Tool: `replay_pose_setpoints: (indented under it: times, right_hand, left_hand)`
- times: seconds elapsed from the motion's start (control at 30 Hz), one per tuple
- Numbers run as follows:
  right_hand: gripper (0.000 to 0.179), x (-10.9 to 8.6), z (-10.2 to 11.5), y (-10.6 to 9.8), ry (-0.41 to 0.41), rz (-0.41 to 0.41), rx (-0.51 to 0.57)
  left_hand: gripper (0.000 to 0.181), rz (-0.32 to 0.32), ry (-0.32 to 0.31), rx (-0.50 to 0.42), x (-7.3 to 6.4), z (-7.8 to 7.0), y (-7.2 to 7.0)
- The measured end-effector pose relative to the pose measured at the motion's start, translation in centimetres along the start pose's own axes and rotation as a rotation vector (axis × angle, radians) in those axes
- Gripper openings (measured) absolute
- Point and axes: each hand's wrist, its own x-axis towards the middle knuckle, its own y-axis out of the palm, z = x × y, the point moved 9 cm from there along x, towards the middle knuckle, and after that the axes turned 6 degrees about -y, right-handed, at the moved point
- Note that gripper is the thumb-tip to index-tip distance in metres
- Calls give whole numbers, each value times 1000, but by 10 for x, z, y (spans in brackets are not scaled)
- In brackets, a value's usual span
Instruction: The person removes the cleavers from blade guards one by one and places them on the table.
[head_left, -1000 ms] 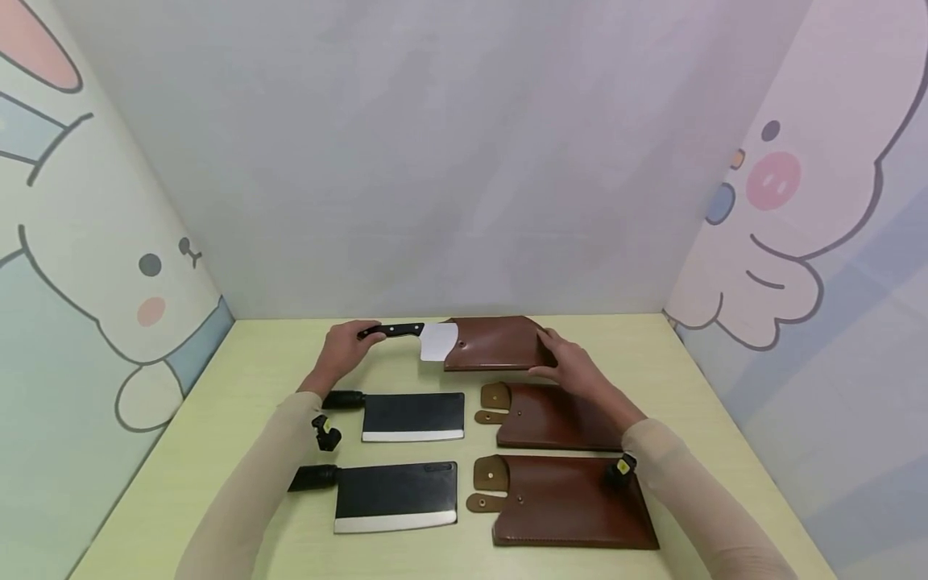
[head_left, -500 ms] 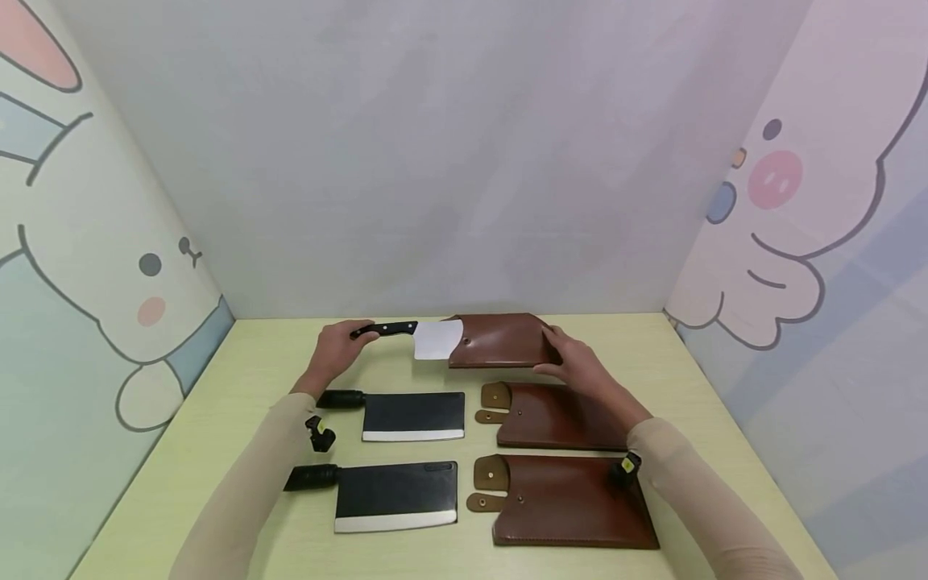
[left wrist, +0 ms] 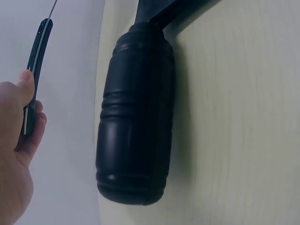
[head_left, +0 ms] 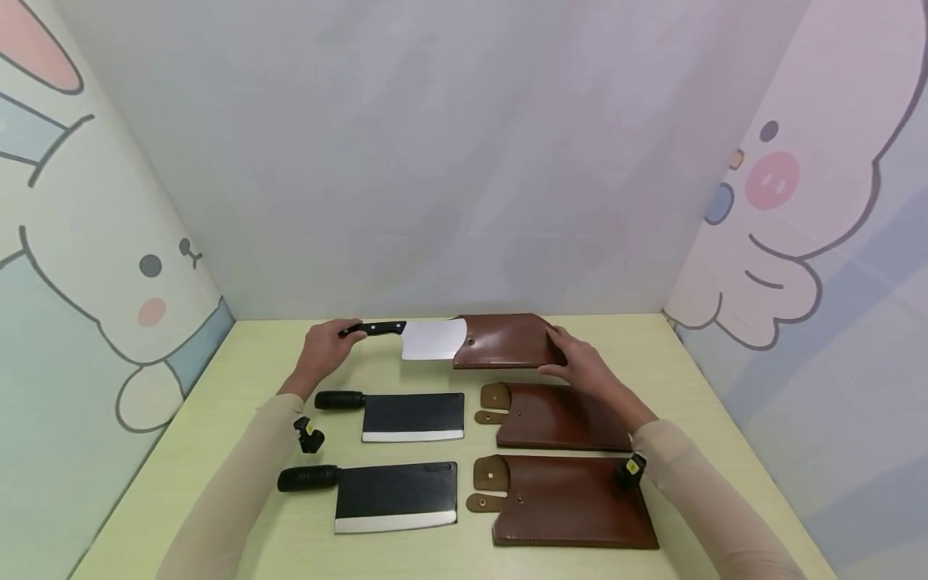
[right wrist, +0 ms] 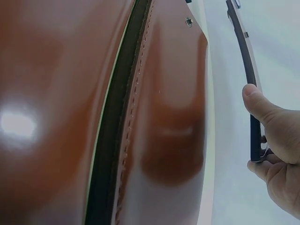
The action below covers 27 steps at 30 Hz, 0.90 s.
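Note:
My left hand (head_left: 324,351) pinches the black riveted handle of a cleaver (head_left: 433,339) at the back of the table. Its bright blade points right, and the front part is hidden inside a brown leather sheath (head_left: 511,341). At the sheath's far right end my right hand (head_left: 580,364) grips it between thumb and fingers. Both are held up over the table. In the left wrist view the thumb lies along the cleaver's handle (left wrist: 40,51). Seen edge-on in the right wrist view, the sheath (right wrist: 254,126) sits between thumb and fingertips.
Two black cleavers (head_left: 413,416) (head_left: 395,498) lie on the table (head_left: 406,556) at left, handles to the left. Right of them lie two more brown sheaths (head_left: 561,415) (head_left: 573,503) with snap straps. A grey wall (head_left: 449,161) rises behind the table.
My left hand has moved left with the cleaver, so more of the bright blade shows outside the sheath. The right hand has shifted slightly right with the sheath.

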Motion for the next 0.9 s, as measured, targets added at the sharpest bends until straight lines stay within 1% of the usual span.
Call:
replay_pose_setpoints:
  times: [0.33,0.63,0.9]
  right_hand:
    - [89,-4,-3,-3,12,5,-2]
    - [88,-6,-3,-7,-20,-9,-15]
    - [90,-7,-7,-12,-25,-13,-31]
  left_hand:
    - [41,-6,-3,28,-1,9,-8]
    - [39,-25,-3,25,-5,14,-17]
    - [39,-35,8,22,-6,19,-24]
